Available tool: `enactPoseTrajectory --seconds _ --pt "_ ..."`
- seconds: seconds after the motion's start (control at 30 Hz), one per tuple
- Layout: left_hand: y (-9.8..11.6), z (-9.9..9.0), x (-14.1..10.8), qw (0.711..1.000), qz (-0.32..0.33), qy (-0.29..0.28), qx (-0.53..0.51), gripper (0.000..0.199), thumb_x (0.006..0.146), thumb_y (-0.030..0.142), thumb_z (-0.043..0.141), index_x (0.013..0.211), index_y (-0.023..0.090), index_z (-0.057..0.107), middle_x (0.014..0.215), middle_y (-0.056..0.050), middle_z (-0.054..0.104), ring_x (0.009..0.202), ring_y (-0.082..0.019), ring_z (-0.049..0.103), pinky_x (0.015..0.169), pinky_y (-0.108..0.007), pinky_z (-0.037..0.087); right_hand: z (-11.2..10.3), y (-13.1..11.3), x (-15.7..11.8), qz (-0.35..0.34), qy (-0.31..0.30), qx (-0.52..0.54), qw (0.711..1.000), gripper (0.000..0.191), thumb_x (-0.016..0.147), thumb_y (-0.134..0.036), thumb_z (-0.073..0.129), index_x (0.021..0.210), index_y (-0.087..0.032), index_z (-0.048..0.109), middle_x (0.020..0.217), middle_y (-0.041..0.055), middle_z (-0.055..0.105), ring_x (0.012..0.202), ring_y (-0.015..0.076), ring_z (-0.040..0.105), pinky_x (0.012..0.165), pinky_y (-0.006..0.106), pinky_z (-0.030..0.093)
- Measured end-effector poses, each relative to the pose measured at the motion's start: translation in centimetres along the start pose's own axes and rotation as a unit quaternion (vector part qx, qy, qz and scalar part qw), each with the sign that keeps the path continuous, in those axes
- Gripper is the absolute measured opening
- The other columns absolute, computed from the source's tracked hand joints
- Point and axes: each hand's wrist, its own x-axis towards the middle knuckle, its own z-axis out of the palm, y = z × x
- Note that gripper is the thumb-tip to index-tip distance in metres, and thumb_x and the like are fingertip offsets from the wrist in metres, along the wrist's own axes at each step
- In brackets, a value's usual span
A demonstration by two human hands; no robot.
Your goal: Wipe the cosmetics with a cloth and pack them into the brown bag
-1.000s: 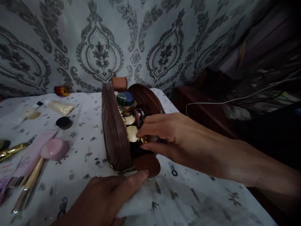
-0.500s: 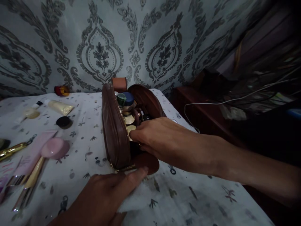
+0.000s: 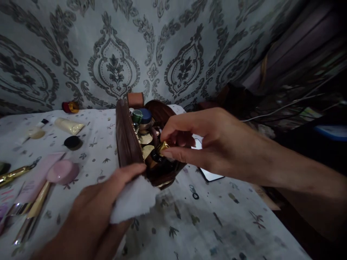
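Observation:
An unzipped brown cosmetic bag (image 3: 127, 139) stands on the cloth-covered table, packed with jars and small containers. Just over its opening, my right hand (image 3: 206, 139) pinches a small gold-coloured item (image 3: 163, 147) between thumb and fingers; its lower part merges with dark things below. Inside the bag are a blue-lidded jar (image 3: 145, 116), a green-capped container (image 3: 137, 116) and round gold-topped pieces (image 3: 148, 151). My left hand (image 3: 94, 206) is closed on a crumpled white tissue (image 3: 134, 200), its fingertip against the bag's near edge.
To the left lie a pink round container (image 3: 62, 171), a pink tube (image 3: 40, 173), brushes (image 3: 35, 209), a cream tube (image 3: 69, 126) and a black lid (image 3: 72, 142). A phone (image 3: 210, 173) lies partly under my right forearm. An orange-brown box (image 3: 135, 99) stands behind the bag.
My right hand has risen from inside the bag, the gold item now showing in its pinch. My left hand has moved up and left to the bag's edge, and white tissue now shows in it.

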Motion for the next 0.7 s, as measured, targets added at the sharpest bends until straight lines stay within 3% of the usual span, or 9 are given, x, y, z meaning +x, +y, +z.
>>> enactPoseTrajectory --seconds 0.07,0.17,0.27,0.33,0.4,0.47,0.6,0.7 --pt "0.9 -0.8 1.0 0.998 -0.031 0.032 0.037 0.048 0.083 0.039 0.061 0.129 0.035 0.052 0.105 0.004 0.074 0.082 -0.016 0.071 0.067 -0.02 0.055 -0.4 -1.0 -0.4 0.0 0.037 0.03 0.999 0.013 0.089 -0.032 0.062 0.085 -0.021 0.066 0.069 -0.0015 0.06 0.062 0.0127 0.053 0.058 0.026 0.039" --pt "2.4 -1.5 2.7 0.998 -0.005 0.058 0.027 0.037 0.083 0.04 0.064 0.119 0.034 0.06 0.095 0.005 0.074 0.075 -0.014 0.069 0.071 -0.021 0.055 -0.5 -2.6 -0.8 -0.011 0.058 0.062 0.996 0.011 0.088 -0.034 0.063 0.086 -0.023 0.066 0.071 -0.0005 0.062 0.066 0.0143 0.056 0.059 0.027 0.043" --pt "3.5 -1.7 4.0 0.998 0.018 0.052 -0.033 0.02 0.084 0.04 0.062 0.101 0.031 0.069 0.081 0.005 0.072 0.066 -0.014 0.067 0.055 -0.019 0.052 -0.3 -3.5 -0.9 -0.034 0.073 0.113 0.99 0.011 0.086 -0.036 0.066 0.084 -0.025 0.065 0.074 0.0003 0.064 0.069 0.0155 0.059 0.061 0.027 0.049" --pt "4.0 -1.8 4.4 0.995 -0.01 0.048 -0.087 0.014 0.084 0.04 0.063 0.088 0.029 0.071 0.072 0.005 0.069 0.06 -0.014 0.064 0.047 -0.018 0.049 0.2 -3.5 -1.0 -0.035 0.102 0.174 0.979 0.014 0.085 -0.036 0.069 0.093 -0.025 0.064 0.083 0.0007 0.066 0.077 0.016 0.062 0.067 0.027 0.052" --pt "4.3 -1.9 4.3 0.985 -0.048 0.064 -0.15 0.014 0.082 0.04 0.067 0.084 0.027 0.071 0.066 0.005 0.066 0.058 -0.013 0.063 0.048 -0.018 0.051 0.8 -3.1 -1.2 -0.019 0.117 0.241 0.963 0.03 0.083 -0.033 0.072 0.109 -0.025 0.06 0.1 0.0023 0.066 0.093 0.017 0.064 0.076 0.027 0.053" --pt "4.4 -2.0 4.1 0.969 -0.088 0.097 -0.207 0.015 0.08 0.039 0.07 0.087 0.026 0.072 0.063 0.005 0.064 0.056 -0.011 0.061 0.049 -0.018 0.052 1.5 -2.3 -1.4 0.009 0.085 0.308 0.948 0.039 0.086 -0.03 0.07 0.121 -0.022 0.054 0.11 0.0045 0.064 0.102 0.0169 0.063 0.08 0.028 0.053" --pt "4.2 -1.7 3.7 0.937 -0.145 0.124 -0.291 0.024 0.079 0.039 0.072 0.099 0.026 0.07 0.065 0.004 0.066 0.05 -0.01 0.058 0.047 -0.019 0.052 2.4 -1.1 -1.8 0.049 -0.022 0.449 0.892 0.031 0.091 -0.034 0.063 0.116 -0.016 0.055 0.092 0.0036 0.067 0.078 0.0125 0.067 0.064 0.024 0.054" --pt "4.1 -1.1 3.6 0.924 -0.158 0.104 -0.331 0.023 0.081 0.038 0.07 0.1 0.025 0.068 0.066 0.004 0.067 0.05 -0.01 0.059 0.048 -0.021 0.053 2.7 -0.8 -1.9 0.068 -0.017 0.515 0.854 0.03 0.086 -0.033 0.07 0.108 -0.015 0.059 0.088 0.0029 0.067 0.076 0.012 0.067 0.063 0.022 0.054"
